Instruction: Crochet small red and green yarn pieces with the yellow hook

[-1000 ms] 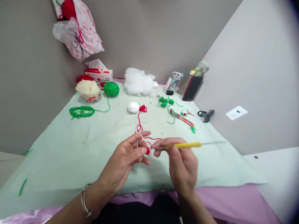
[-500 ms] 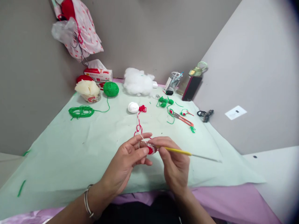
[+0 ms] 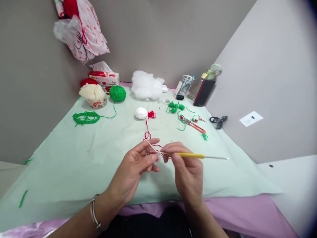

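Head view: right hand [image 3: 188,172] grips crochet hook [image 3: 192,155].

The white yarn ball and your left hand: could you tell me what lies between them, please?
Head view: red yarn and a white strand trail over the green cloth from the white ball to the left hand.

The right hand [image 3: 187,168] has swung the yellow crochet hook [image 3: 190,155] back up to near level after its dip half a second ago, and the small red piece is now almost hidden behind the left hand's fingers [image 3: 151,158].
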The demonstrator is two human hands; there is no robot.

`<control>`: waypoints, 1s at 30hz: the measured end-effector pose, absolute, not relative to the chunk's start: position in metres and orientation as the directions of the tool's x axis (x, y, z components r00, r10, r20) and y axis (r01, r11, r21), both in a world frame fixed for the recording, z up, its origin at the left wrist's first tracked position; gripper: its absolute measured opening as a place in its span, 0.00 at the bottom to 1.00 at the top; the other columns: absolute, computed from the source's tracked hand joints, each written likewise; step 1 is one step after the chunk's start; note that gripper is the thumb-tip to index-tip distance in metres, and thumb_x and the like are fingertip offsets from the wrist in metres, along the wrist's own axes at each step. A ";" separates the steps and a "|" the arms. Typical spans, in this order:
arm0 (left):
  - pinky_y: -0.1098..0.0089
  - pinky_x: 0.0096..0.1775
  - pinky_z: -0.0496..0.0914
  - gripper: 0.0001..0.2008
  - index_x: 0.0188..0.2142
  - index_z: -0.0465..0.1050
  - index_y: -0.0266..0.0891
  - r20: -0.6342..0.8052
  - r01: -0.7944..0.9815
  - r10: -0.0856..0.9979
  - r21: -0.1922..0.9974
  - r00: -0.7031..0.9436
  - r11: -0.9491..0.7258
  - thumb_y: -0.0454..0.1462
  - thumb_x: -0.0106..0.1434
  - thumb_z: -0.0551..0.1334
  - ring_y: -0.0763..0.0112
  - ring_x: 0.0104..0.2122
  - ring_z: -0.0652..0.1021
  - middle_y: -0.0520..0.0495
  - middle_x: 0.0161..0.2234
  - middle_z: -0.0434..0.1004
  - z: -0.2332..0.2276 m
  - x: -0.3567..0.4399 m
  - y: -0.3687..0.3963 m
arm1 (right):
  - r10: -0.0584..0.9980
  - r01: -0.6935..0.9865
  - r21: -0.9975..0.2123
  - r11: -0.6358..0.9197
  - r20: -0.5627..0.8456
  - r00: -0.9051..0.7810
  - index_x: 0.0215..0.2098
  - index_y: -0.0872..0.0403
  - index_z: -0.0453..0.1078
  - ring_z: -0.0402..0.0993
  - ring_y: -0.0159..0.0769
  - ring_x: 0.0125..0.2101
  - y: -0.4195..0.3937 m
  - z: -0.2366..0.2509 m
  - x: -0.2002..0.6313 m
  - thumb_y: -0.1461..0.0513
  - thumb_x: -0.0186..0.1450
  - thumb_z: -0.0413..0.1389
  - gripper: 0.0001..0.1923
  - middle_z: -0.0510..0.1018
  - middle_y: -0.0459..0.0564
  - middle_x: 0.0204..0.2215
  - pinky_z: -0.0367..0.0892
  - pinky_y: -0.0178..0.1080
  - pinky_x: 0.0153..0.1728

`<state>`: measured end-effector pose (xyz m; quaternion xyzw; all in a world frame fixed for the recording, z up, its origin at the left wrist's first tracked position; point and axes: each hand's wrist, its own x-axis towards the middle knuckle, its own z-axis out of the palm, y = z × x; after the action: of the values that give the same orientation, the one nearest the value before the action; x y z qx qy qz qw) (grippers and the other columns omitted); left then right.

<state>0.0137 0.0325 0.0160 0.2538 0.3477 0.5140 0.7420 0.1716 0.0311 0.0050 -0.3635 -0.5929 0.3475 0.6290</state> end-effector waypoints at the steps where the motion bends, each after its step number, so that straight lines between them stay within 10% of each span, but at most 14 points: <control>1: 0.73 0.35 0.76 0.17 0.49 0.86 0.45 -0.233 -0.566 0.945 0.758 0.230 0.325 0.35 0.60 0.76 0.81 0.25 0.68 0.54 0.33 0.75 0.016 0.015 0.031 | 0.874 -0.006 -0.874 0.485 0.485 0.031 0.43 0.49 0.82 0.78 0.35 0.32 0.032 0.005 0.171 0.61 0.74 0.59 0.09 0.84 0.50 0.36 0.76 0.39 0.33; 8: 0.70 0.38 0.77 0.17 0.50 0.86 0.45 -0.239 -0.530 0.935 0.774 0.262 0.346 0.36 0.61 0.75 0.74 0.32 0.75 0.51 0.36 0.75 0.018 0.013 0.029 | 0.935 -0.222 -0.910 0.351 0.354 0.025 0.42 0.49 0.80 0.80 0.32 0.30 0.033 0.001 0.176 0.59 0.77 0.56 0.10 0.85 0.48 0.36 0.78 0.36 0.33; 12: 0.71 0.38 0.77 0.16 0.50 0.86 0.46 -0.203 -0.498 0.954 0.818 0.219 0.288 0.36 0.61 0.75 0.71 0.36 0.76 0.50 0.38 0.76 0.016 0.011 0.029 | 0.891 0.013 -0.892 0.452 0.452 0.038 0.45 0.49 0.78 0.81 0.32 0.32 0.025 0.005 0.177 0.63 0.78 0.51 0.12 0.85 0.48 0.37 0.79 0.37 0.36; 19: 0.75 0.40 0.75 0.21 0.53 0.84 0.46 -0.235 -0.561 0.952 0.770 0.197 0.306 0.36 0.60 0.77 0.75 0.34 0.75 0.52 0.35 0.77 0.010 0.015 0.028 | 0.517 0.557 -0.322 0.766 0.823 -0.235 0.57 0.49 0.76 0.82 0.42 0.44 0.021 -0.011 0.169 0.71 0.72 0.56 0.19 0.84 0.55 0.44 0.81 0.43 0.39; 25: 0.75 0.35 0.74 0.21 0.54 0.85 0.40 -0.326 -0.637 0.891 0.623 0.315 0.453 0.34 0.60 0.76 0.80 0.26 0.67 0.54 0.28 0.71 0.014 0.009 0.031 | 0.774 0.188 -0.770 0.610 0.630 0.068 0.47 0.48 0.79 0.79 0.37 0.33 0.025 -0.002 0.170 0.66 0.76 0.53 0.13 0.82 0.50 0.36 0.77 0.41 0.33; 30: 0.71 0.37 0.75 0.21 0.53 0.85 0.44 -0.233 -0.564 0.944 0.758 0.235 0.328 0.36 0.59 0.77 0.78 0.26 0.68 0.53 0.33 0.76 0.017 0.014 0.029 | 0.814 0.136 -0.807 0.575 0.580 0.001 0.46 0.48 0.80 0.81 0.38 0.37 0.027 0.004 0.167 0.65 0.76 0.55 0.11 0.85 0.50 0.38 0.78 0.42 0.37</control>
<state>0.0136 0.0289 0.0170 0.2730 0.3474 0.5115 0.7369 0.1670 0.0267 0.0036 -0.3662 -0.6490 0.2801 0.6052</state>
